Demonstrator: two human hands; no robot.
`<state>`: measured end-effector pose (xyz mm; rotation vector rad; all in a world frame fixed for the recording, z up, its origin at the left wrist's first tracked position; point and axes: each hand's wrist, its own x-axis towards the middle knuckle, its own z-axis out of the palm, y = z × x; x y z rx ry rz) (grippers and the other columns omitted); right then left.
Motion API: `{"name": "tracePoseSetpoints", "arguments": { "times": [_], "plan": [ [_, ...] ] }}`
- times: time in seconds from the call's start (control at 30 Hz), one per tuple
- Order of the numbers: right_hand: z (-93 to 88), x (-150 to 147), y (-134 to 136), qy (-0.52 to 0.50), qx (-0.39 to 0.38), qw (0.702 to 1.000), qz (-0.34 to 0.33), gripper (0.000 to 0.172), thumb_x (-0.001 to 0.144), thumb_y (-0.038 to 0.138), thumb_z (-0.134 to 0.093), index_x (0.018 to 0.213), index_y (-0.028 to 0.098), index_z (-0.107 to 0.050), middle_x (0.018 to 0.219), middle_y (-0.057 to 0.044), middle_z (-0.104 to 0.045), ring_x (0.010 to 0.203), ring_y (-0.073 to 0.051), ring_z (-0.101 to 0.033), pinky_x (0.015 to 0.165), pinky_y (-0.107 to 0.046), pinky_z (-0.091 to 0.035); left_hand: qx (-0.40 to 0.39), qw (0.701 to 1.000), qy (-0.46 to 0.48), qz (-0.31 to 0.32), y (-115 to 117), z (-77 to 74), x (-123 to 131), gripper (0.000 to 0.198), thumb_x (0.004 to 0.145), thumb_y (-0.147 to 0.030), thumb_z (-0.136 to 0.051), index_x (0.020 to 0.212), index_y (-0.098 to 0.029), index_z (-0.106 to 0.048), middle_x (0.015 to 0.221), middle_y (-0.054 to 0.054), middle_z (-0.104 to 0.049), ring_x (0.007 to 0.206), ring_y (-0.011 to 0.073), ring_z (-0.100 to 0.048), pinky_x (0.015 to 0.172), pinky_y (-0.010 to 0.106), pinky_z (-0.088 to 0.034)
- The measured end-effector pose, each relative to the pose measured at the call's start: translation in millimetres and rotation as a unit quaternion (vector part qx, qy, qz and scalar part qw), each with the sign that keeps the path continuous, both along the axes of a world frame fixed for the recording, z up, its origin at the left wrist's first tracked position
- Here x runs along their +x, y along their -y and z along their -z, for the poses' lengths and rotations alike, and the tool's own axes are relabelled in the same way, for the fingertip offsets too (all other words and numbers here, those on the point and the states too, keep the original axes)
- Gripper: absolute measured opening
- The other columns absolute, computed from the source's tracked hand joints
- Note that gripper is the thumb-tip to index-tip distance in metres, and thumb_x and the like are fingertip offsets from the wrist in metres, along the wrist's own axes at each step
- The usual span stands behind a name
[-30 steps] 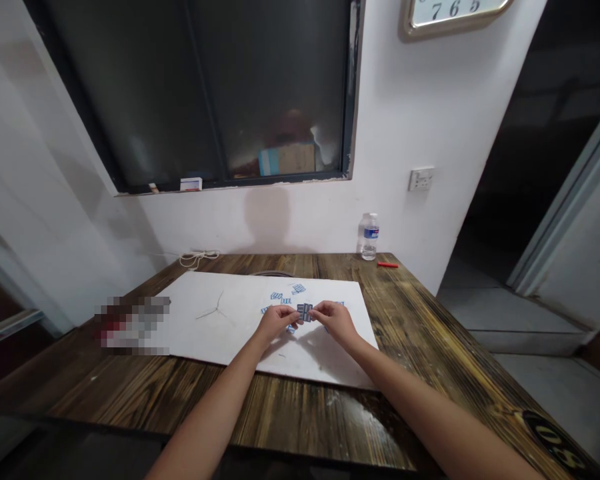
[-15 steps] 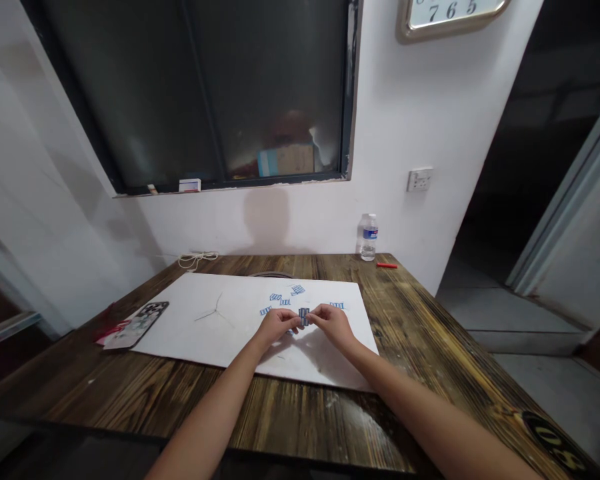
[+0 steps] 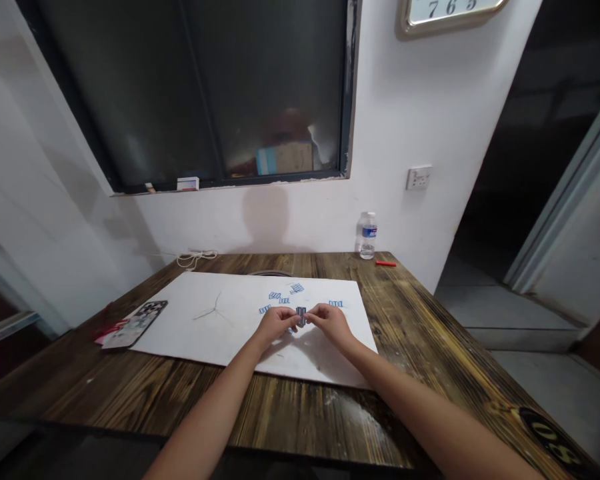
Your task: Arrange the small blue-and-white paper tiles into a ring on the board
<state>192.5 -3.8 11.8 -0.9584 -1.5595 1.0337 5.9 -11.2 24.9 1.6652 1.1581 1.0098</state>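
1. The small blue-and-white printed piece stands between the two hands, with the fingertips of both pressing on it from either side. It looks darker and narrower than it did a second earlier, when more of its face showed.
2. The left hand and the right hand are close together, each clamped on the piece from its own side and joined only through it. Both rest just above the white board, which lies on the wooden table.
3. Ahead of the hands, five loose blue-striped paper scraps lie scattered on the board, the nearest just beyond the left hand and the farthest right ahead of the right hand.
4. Well to the left of the left hand, a phone in a patterned case lies at the board's edge. Well beyond the right hand stand a water bottle and a red stick.
5. The fingers cover much of the piece, so its shape and whether it is one layer or several are hard to make out. Another blue scrap shows only partly under the left hand.
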Motion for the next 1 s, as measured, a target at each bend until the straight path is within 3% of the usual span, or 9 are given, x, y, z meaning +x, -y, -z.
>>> {"name": "tracePoseSetpoints", "arguments": {
  "times": [0.23, 0.4, 0.53, 0.7, 1.0],
  "plan": [
    [-8.4, 15.4, -14.4, -0.02, 0.003, 0.999, 0.042, 0.032, 0.068, 0.049, -0.068, 0.067, 0.018, -0.067, 0.065, -0.004, -0.068, 0.061, -0.016, -0.059, 0.056, -0.027, -0.044, 0.009, 0.998, 0.04, -0.049, -2.1, -3.3, 0.1, 0.035, 0.067, -0.048, -0.072, 0.068, -0.014, -0.068, 0.06, 0.004, -0.066, 0.054, 0.0138, -0.058, 0.056, 0.025, -0.045],
    [-8.6, 40.7, -33.6, -0.007, 0.033, 0.994, 0.102, 0.032, 0.069, 0.049, -0.066, 0.07, 0.018, -0.067, 0.07, -0.005, -0.07, 0.066, -0.018, -0.062, 0.063, -0.028, -0.046, 0.018, 0.993, 0.066, -0.097, -5.3, -0.2, 0.3, 0.035, 0.063, -0.048, -0.074, 0.066, -0.014, -0.066, 0.062, 0.005, -0.067, 0.052, 0.0128, -0.057, 0.053, 0.025, -0.045],
    [-4.2, 63.6, -46.6, 0.125, 0.048, 0.98, 0.148, 0.024, 0.075, 0.041, -0.062, 0.078, 0.019, -0.071, 0.081, -0.006, -0.072, 0.07, -0.019, -0.063, 0.067, -0.029, -0.045, 0.025, 0.988, 0.077, -0.133, -8.7, 3.0, -1.6, 0.034, 0.064, -0.047, -0.073, 0.068, -0.014, -0.066, 0.065, 0.006, -0.069, 0.052, 0.013, -0.058, 0.053, 0.025, -0.047],
    [3.6, 74.4, -49.9, 0.278, 0.039, 0.949, 0.142, 0.015, 0.077, 0.032, -0.066, 0.08, 0.02, -0.074, 0.089, -0.006, -0.072, 0.082, -0.021, -0.063, 0.073, -0.028, -0.042, -0.003, 0.98, 0.091, -0.177, -12.6, 6.1, -4.6, 0.036, 0.062, -0.047, -0.074, 0.073, -0.014, -0.066, 0.067, 0.006, -0.069, 0.053, 0.0137, -0.059, 0.044, 0.022, -0.044],
    [0.2, 60.8, -35.5, 0.442, 0.04, 0.888, 0.119, 0.027, 0.07, 0.044, -0.075, 0.088, 0.024, -0.075, 0.105, -0.009, -0.065, 0.102, -0.027, -0.053, 0.078, -0.031, -0.037, -0.014, 0.977, 0.1, -0.19, -9.5, 2.4, -4.2, 0.035, 0.06, -0.046, -0.075, 0.073, -0.014, -0.066, 0.067, 0.006, -0.069, 0.055, 0.0135, -0.061, 0.041, 0.019, -0.042]
  ]
}}
